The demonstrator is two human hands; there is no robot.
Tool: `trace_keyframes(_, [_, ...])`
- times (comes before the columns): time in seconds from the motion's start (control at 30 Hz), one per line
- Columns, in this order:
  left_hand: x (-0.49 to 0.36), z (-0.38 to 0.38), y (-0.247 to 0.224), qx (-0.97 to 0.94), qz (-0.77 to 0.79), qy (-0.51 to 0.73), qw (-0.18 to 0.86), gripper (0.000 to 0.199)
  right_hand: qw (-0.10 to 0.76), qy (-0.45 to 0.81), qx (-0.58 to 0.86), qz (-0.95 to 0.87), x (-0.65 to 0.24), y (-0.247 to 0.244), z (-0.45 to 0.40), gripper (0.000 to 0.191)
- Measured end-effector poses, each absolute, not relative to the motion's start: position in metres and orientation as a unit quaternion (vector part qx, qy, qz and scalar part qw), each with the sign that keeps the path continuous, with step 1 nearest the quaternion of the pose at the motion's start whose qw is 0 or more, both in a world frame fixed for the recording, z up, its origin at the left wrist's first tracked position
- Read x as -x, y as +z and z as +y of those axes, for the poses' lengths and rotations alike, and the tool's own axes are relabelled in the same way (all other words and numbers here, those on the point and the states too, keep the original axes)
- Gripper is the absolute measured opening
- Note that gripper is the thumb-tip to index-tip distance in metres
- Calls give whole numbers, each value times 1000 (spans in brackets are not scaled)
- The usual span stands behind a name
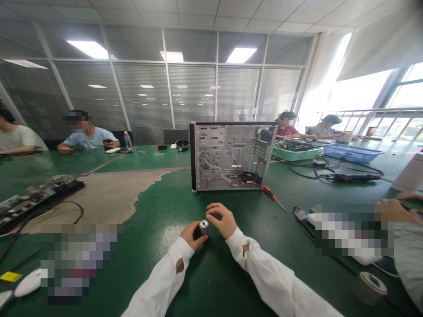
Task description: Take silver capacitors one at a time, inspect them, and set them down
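My left hand [192, 236] is wrapped around a small silver metal cylinder [204, 226], held upright just above or on the green table; its top end shows a dark round opening. Right beside the cylinder's top is my right hand [223, 220], its thumb and forefinger brought together in a pinch; whatever is between the tips is too small to make out. Beyond both hands stands an open computer case [231, 156], its side panel off, with loose cables and a dark part inside. An orange-handled screwdriver [269, 193] lies by the case's lower right corner.
A power strip [39, 198] and cables lie on the left over a torn patch of tabletop [112, 193]. At right are a tape roll [373, 284], a green basket [297, 153], a blue basket [352, 152] and black cables. A neighbour's hand [396, 210] is near; several people sit around.
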State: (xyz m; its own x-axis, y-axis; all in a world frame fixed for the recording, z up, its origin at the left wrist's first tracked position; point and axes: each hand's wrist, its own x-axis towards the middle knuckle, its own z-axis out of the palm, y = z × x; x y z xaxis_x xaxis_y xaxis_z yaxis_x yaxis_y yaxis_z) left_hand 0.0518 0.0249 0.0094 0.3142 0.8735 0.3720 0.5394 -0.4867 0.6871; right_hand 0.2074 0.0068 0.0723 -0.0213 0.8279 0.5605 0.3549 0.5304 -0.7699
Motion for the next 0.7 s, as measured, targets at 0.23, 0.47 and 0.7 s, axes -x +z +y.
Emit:
trace_keyframes(0.23, [-47, 28, 14, -811, 440, 314, 225, 38, 497, 166, 471, -710, -241, 35, 10, 7])
trace_keyframes(0.47, [-48, 29, 10, -799, 445, 338, 223, 38, 439, 145, 478, -747, -254, 12, 9, 7])
trace_keyframes(0.7, [-48, 25, 14, -775, 423, 366, 294, 46, 506, 222, 483, -680, -258, 15, 11, 15])
